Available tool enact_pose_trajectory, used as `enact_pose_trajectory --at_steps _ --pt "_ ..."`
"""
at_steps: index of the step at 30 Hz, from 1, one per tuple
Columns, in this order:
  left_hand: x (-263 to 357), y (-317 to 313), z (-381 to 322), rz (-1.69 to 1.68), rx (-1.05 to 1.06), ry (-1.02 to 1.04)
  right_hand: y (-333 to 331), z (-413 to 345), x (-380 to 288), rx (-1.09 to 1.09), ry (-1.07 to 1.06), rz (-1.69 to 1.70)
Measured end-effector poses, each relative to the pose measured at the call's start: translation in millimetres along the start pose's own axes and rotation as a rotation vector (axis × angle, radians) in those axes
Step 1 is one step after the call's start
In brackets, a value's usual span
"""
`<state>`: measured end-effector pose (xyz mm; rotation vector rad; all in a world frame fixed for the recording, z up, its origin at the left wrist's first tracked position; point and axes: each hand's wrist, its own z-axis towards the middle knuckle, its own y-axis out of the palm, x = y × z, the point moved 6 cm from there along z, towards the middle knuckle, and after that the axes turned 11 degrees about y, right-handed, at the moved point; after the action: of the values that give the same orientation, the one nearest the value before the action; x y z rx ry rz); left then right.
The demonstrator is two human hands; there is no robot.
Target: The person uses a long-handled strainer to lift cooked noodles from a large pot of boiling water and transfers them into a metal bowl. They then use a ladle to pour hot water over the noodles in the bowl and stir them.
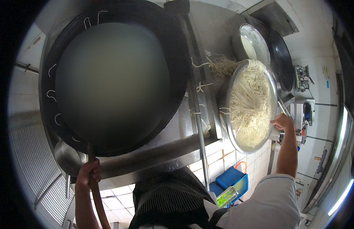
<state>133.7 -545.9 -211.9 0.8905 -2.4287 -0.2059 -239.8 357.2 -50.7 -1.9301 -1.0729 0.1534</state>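
My left hand [89, 173] is closed around a wooden handle [97, 197], whose far end passes over the rim of a large black wok [177, 65]. Cloudy, steamy liquid [111, 83] fills the wok, and a few loose noodles cling to its wall. On the right, my right hand [282, 122] is at the outer rim of a big metal basin [232, 137] heaped with pale noodles [250, 103]. Its fingers are bent near a thin metal rod or handle [284, 107]; whether they grip anything is unclear.
A metal ladle [67, 157] leans left of the wok. Stray noodles [222, 65] lie on the steel counter, crossed by a long metal handle [202, 151]. Beyond the basin stand a metal bowl of white contents [258, 43] and another dark wok [280, 60]. Blue crates [232, 181] sit below.
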Motion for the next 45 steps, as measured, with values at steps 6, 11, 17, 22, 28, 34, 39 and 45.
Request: enact_pose_trajectory --at_steps 6,11,17,22,28,34,39,45 --pt "-0.2 6.6 0.9 -0.025 -0.007 0.022 -56.0 -51.6 -223.5 0.602 -0.882 0.263" --pt "1.5 10.0 -0.6 -0.069 0.010 -0.020 -5.9 -27.3 -433.8 0.485 -0.817 0.004" --pt "3.8 8.3 -2.8 0.044 0.077 -0.028 40.7 50.4 -476.0 0.315 -0.375 -0.278" --pt "2.9 6.4 -5.1 0.034 0.108 -0.011 70.2 86.6 -475.5 0.143 -0.417 -0.452" --pt "-0.6 -1.5 -3.4 0.010 0.060 -0.005 89.1 99.1 -484.1 0.187 -0.334 -0.553" --pt "-0.6 -4.4 -0.6 0.059 0.019 0.024 26.4 43.0 -450.0 -0.218 -0.550 -0.092" --pt "5.1 1.7 -1.1 0.050 0.026 0.021 -99.0 -54.0 -341.9 -0.325 -0.726 0.502" --pt "3.5 3.7 3.1 0.083 -0.053 0.073 -168.5 -99.3 -132.9 -0.141 -0.634 0.813"
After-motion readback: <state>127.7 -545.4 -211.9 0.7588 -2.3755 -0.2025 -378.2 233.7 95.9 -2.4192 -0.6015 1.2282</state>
